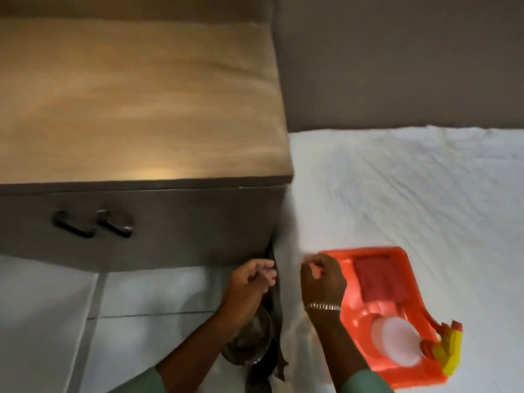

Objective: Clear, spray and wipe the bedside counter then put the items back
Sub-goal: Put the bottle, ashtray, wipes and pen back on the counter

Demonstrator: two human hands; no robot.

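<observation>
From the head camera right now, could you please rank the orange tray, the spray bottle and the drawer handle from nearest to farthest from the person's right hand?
Measured from the right hand:
1. Orange tray: on the bed, its near-left corner at the fingers.
2. Spray bottle: lying in the tray's near end, below and right of the hand.
3. Drawer handle: on the cabinet front, far to the left.

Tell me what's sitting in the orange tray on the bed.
The orange tray holds a dark red flat item and a spray bottle lying on its side, trigger over the rim. The right hand covers the near-left corner; anything there is hidden.
</observation>
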